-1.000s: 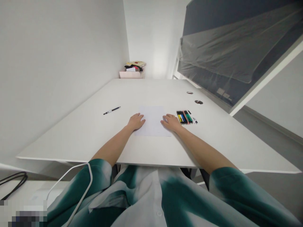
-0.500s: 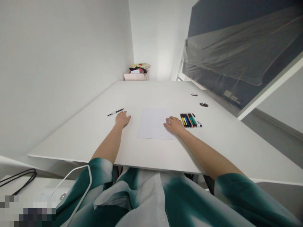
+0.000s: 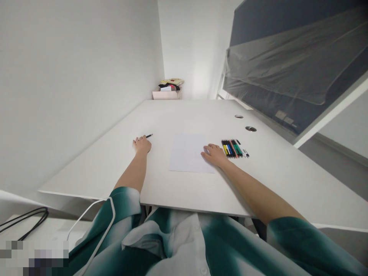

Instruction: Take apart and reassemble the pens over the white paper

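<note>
My left hand [image 3: 142,145] lies over a black pen [image 3: 149,135] on the white table [image 3: 184,115], fingers curled round it; only the pen's far end sticks out past my fingers. A white sheet of paper [image 3: 186,151] lies flat in the middle. On its right edge rests my right hand [image 3: 214,154], fingers spread and flat. Just right of that hand sits a row of several coloured markers [image 3: 234,148], side by side.
Two round cable holes [image 3: 250,128] are set in the table beyond the markers. A pink box [image 3: 167,93] with things piled in it stands at the table's far end. A plastic-wrapped dark panel [image 3: 287,61] leans on the right. Black cables [image 3: 25,218] lie lower left.
My left hand left the paper, moved left to the pen and closed over it. My right hand stayed on the paper's right edge.
</note>
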The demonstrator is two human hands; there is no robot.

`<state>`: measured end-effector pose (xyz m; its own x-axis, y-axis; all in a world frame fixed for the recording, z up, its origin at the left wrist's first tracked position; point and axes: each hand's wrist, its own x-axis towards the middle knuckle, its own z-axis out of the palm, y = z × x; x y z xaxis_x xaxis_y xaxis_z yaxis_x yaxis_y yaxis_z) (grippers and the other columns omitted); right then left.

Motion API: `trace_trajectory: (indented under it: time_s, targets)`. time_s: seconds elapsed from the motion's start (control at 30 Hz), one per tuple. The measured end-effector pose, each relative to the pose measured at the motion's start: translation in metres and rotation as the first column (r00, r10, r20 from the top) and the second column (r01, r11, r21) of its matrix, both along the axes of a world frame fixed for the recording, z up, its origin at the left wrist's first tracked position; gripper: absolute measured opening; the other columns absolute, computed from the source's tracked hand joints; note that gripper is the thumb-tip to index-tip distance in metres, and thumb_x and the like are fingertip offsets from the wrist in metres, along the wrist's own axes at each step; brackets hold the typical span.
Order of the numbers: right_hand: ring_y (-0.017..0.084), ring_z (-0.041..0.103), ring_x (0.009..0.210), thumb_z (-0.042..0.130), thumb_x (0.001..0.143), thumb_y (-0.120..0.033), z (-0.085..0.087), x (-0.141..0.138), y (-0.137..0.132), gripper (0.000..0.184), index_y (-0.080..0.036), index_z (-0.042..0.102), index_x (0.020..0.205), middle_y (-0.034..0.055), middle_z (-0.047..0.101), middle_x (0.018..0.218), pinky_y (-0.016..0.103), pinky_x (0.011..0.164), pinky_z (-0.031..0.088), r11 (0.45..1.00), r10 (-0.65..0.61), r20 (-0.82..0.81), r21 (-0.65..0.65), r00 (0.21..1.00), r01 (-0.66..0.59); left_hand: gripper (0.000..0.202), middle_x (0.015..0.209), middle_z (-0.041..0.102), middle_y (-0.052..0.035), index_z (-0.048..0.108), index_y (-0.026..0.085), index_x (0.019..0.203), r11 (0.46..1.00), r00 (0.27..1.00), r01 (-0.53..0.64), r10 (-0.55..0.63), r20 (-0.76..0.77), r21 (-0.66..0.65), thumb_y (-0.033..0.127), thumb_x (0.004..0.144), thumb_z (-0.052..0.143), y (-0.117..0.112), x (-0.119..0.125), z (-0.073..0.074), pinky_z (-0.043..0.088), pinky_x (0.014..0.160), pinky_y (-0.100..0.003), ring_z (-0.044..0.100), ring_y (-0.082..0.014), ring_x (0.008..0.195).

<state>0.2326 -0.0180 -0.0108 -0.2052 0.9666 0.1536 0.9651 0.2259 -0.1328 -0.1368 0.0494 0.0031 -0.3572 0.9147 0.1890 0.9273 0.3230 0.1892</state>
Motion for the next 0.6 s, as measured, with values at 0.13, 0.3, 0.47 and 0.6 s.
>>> trace_trajectory:
  time_s: [0.13, 0.3, 0.47, 0.6]
  targets:
    - [0.033, 0.048, 0.124, 0.041, 0.094, -0.047, -0.0011, 0.0006, 0.0006, 0.045, -0.023, 0.059, 0.128, 0.0138, 0.053, 0.139, 0.046, 0.098, 0.040, 1.000, -0.002, -0.006, -0.003, 1.000, 0.002, 0.046, 0.133, 0.055, -0.0202, 0.057, 0.015, 0.132, 1.000, 1.000, -0.018, 0.019, -0.024, 0.015, 0.024, 0.091, 0.037, -0.0030, 0.0004, 0.0050, 0.033, 0.108, -0.050, 0.048, -0.0322, 0.128]
    - [0.033, 0.047, 0.125, 0.041, 0.094, -0.047, -0.0010, 0.0021, 0.0006, 0.046, -0.023, 0.058, 0.129, 0.0136, 0.052, 0.139, 0.046, 0.099, 0.040, 1.000, -0.004, -0.012, 0.002, 1.000, 0.004, 0.040, 0.126, 0.059, -0.0211, 0.063, 0.014, 0.121, 0.997, 0.998, -0.065, 0.065, 0.008, -0.033, 0.026, 0.093, 0.037, -0.0024, -0.0009, 0.0088, 0.043, 0.098, -0.048, 0.053, -0.0332, 0.121]
    - [0.033, 0.048, 0.125, 0.042, 0.094, -0.046, -0.0013, 0.0033, 0.0021, 0.045, -0.023, 0.059, 0.128, 0.0135, 0.053, 0.139, 0.046, 0.099, 0.040, 1.000, -0.001, -0.014, -0.002, 1.000, 0.001, 0.043, 0.129, 0.057, -0.0231, 0.057, 0.012, 0.129, 0.999, 0.992, -0.029, 0.031, 0.124, -0.017, 0.021, 0.091, 0.040, 0.0000, -0.0013, 0.0085, 0.045, 0.098, -0.044, 0.056, -0.0324, 0.120]
    - [0.034, 0.047, 0.126, 0.042, 0.094, -0.046, -0.0016, 0.0040, 0.0036, 0.047, -0.021, 0.059, 0.130, 0.0149, 0.052, 0.140, 0.047, 0.100, 0.039, 1.000, 0.001, -0.023, -0.007, 1.000, -0.001, 0.046, 0.122, 0.064, -0.0189, 0.052, 0.014, 0.135, 0.984, 0.944, 0.027, -0.083, 0.319, 0.176, 0.017, 0.090, 0.040, 0.0059, 0.0048, 0.0063, 0.047, 0.099, -0.043, 0.059, -0.0294, 0.118]
